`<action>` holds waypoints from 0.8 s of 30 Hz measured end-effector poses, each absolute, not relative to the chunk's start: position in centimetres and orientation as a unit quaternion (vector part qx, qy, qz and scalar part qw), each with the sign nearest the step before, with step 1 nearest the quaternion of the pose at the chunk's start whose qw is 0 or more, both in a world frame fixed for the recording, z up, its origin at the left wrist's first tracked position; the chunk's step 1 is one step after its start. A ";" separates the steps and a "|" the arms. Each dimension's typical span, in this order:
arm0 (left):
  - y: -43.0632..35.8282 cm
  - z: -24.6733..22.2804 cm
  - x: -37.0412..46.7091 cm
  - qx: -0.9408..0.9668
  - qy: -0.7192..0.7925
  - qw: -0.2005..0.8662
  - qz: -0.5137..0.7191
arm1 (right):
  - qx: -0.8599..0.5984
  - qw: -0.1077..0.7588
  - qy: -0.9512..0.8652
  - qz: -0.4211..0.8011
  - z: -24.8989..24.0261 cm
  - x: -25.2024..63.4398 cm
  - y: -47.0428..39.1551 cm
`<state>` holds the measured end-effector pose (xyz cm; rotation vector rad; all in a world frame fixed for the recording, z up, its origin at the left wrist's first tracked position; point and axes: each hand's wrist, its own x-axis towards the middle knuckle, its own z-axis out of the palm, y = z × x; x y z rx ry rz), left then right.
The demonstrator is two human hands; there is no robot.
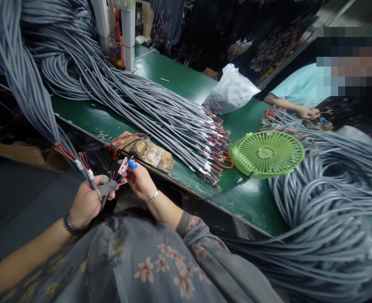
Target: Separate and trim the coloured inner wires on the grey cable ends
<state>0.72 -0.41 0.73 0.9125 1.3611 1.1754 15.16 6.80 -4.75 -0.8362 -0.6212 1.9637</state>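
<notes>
My left hand (pixel 86 201) is closed around the end of a grey cable (pixel 91 180), with grey covers on its fingers. Thin coloured wires (pixel 118 180) fan out of that cable end toward my other hand. My right hand (pixel 142 182) pinches a small pink clip-like piece (pixel 123 166) close to the wires; its exact kind is unclear. One digit of that hand wears a blue cover (pixel 132 164). Just beyond, at the table edge, lies a taped cardboard pad (pixel 154 155). More grey cables (pixel 36 80) hang down to my left hand, some with white bands and bared wires.
A thick bundle of grey cables (pixel 148 103) crosses the green table (pixel 170 90). A green fan (pixel 266 153) and a plastic bag (pixel 230 90) stand to the right. Coiled cables (pixel 328 219) spill over the right edge. Across the table, a co-worker's hand (pixel 309 112) handles wires.
</notes>
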 end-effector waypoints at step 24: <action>-0.7 1.0 0.7 0.365 0.567 0.527 0.517 | -0.317 0.387 -0.223 0.837 -4.2 15.8 7.3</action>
